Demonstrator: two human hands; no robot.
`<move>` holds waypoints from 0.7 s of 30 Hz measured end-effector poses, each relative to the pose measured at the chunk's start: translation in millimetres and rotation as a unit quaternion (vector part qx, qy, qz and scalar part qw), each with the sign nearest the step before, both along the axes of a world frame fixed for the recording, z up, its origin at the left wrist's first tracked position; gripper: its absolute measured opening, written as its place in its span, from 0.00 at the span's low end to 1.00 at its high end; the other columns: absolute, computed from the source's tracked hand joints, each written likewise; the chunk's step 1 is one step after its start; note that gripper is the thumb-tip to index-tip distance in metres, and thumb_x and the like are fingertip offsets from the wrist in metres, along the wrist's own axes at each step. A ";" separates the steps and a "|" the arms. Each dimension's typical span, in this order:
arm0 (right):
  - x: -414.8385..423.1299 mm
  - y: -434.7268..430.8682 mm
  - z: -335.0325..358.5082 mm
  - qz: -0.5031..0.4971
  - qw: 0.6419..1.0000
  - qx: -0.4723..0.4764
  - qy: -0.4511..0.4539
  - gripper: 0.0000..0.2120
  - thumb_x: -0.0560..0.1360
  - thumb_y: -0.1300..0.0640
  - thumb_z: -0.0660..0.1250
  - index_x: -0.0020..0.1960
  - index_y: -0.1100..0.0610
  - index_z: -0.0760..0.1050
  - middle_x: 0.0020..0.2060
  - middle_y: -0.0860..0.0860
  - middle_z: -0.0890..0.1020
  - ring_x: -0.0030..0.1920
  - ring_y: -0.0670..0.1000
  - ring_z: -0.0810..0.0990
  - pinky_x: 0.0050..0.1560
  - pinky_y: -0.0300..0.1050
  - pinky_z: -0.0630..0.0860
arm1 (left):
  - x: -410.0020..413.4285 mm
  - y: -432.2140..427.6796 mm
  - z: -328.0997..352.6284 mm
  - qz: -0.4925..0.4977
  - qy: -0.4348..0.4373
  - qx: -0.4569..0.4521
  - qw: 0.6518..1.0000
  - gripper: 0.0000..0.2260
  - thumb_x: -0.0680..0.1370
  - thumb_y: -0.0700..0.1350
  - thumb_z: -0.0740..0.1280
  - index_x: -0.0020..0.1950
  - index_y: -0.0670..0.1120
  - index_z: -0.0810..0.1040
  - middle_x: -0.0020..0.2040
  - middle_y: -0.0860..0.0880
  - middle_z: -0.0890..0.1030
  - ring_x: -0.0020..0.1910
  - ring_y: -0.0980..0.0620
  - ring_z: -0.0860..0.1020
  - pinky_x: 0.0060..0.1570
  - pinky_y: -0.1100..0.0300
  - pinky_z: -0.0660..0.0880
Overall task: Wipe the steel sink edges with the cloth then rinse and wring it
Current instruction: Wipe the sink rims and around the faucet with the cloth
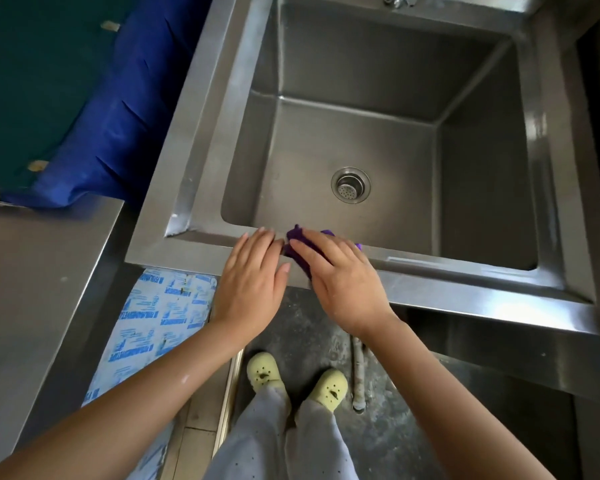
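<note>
Purple and crumpled, the cloth [297,239] lies on the sink's [194,140] front rim, left of the rim's middle, and a bunched corner pokes over the inner edge toward the basin. The right hand [340,278] lies flat on top of it, fingers straight and close together, pressing it against the steel. The hand hides most of the cloth. Only dark purple folds show ahead of the fingertips, with a thin strip past the knuckles on the basin side, so its full shape and weave cannot be made out. The left hand [253,282] rests just beside it on the same rim, palm down and fingers extended, holding nothing. Its thumb comes very near the cloth's left edge, but whether they touch cannot be told. The rim is dull grey steel with streaky glare along its right side. A drain [351,185] sits in the basin floor near the front wall. At the back rim the tap [397,0] is cut off by the top of the view, leaving only its base visible.
</note>
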State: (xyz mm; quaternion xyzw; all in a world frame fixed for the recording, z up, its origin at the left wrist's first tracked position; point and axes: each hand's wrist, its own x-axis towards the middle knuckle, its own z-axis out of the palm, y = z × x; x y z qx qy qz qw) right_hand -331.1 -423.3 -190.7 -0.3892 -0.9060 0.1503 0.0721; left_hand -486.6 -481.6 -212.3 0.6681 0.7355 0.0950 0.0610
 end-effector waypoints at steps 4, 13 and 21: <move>8.3 3.9 -4.1 0.028 0.998 -0.037 0.032 0.21 0.78 0.50 0.56 0.70 0.51 0.67 0.67 0.51 0.73 0.66 0.54 0.72 0.70 0.53 0.65 | 3.6 0.5 -0.7 0.017 -0.003 -0.005 1.000 0.20 0.81 0.48 0.51 0.65 0.39 0.73 0.66 0.42 0.75 0.68 0.44 0.71 0.72 0.51 0.58; 51.4 -0.8 -11.9 -0.140 0.990 0.014 0.019 0.16 0.76 0.55 0.57 0.59 0.58 0.76 0.56 0.54 0.81 0.53 0.55 0.79 0.62 0.50 0.71 | 39.6 2.0 -2.0 -0.026 0.005 -0.012 1.000 0.21 0.80 0.50 0.53 0.65 0.40 0.73 0.64 0.43 0.76 0.65 0.45 0.72 0.73 0.48 0.55; 135.2 11.0 -8.0 -0.225 0.973 0.051 0.007 0.13 0.75 0.56 0.58 0.54 0.58 0.77 0.46 0.54 0.81 0.45 0.56 0.76 0.51 0.49 0.72 | 98.9 16.2 3.0 -0.069 -0.014 0.001 0.998 0.19 0.80 0.50 0.54 0.63 0.41 0.75 0.60 0.45 0.78 0.61 0.46 0.75 0.69 0.48 0.64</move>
